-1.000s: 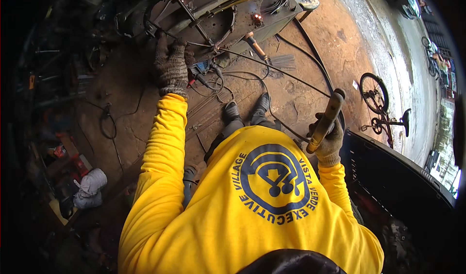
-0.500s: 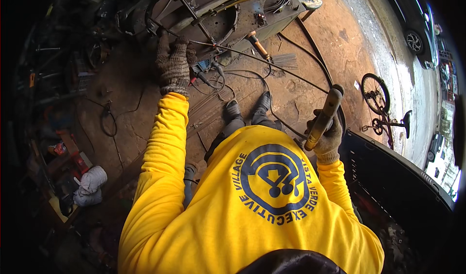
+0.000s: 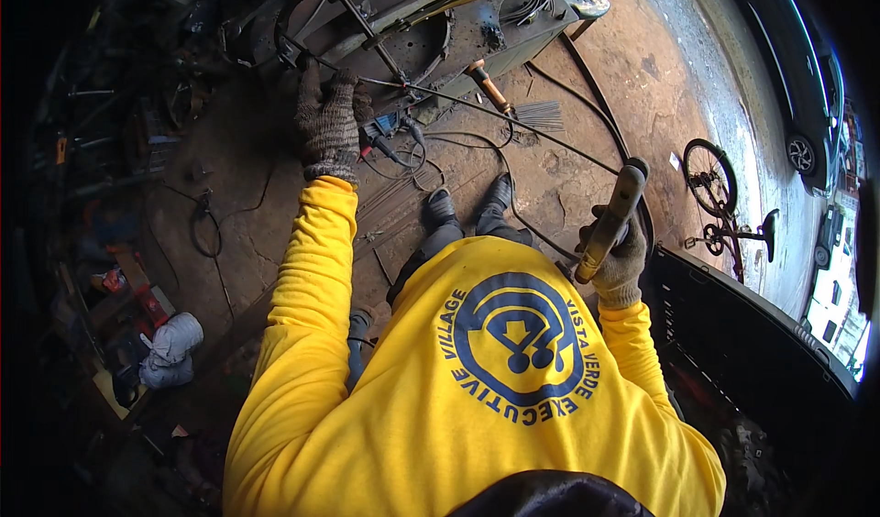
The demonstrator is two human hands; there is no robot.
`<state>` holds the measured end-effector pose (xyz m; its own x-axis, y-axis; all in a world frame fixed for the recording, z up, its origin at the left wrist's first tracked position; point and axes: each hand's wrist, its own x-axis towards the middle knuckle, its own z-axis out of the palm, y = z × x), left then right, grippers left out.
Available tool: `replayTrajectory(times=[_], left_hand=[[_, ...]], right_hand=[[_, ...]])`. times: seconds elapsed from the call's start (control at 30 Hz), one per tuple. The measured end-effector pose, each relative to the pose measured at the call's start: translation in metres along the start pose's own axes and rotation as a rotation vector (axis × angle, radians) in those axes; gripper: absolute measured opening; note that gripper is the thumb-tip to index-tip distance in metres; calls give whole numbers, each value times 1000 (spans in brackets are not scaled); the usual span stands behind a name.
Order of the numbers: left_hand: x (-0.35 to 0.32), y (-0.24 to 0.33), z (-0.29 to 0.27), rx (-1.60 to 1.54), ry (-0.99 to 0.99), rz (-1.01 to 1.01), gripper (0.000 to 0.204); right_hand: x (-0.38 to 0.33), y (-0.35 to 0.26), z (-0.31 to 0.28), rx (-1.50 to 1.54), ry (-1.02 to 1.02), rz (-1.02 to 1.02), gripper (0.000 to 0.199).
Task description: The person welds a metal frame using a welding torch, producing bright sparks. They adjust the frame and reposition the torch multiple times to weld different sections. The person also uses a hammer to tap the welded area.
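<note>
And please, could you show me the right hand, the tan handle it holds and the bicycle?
Right hand (image 3: 624, 268), head view: on its glove.
Tan handle (image 3: 611, 221), head view: middle of its length.
Bicycle (image 3: 721, 231), head view: frame near the crank.

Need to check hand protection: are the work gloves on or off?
On. Knitted gloves cover both the left hand and the right hand, which holds a tan handle; a pale cuff meets the right sleeve.

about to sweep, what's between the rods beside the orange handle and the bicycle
In the head view, a dark curved cable or hose and, nearer the bicycle, a white scrap.
</note>
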<state>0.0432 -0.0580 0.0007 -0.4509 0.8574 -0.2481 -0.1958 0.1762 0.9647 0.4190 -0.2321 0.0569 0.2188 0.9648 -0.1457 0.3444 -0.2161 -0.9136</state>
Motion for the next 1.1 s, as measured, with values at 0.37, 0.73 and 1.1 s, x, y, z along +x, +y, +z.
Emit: replayTrajectory(times=[0.37, 0.73, 1.1], left_hand=[[0, -1, -2, -18, -13, 11, 72], [-1, -2, -1, -11, -4, 10, 71], [19, -26, -16, 268, 48, 313, 50]], right_hand=[[-1, -1, 0, 7, -6, 8, 38], [-2, -3, 2, 24, -7, 13, 40], [-1, -6, 5, 18, 0, -30, 40]])
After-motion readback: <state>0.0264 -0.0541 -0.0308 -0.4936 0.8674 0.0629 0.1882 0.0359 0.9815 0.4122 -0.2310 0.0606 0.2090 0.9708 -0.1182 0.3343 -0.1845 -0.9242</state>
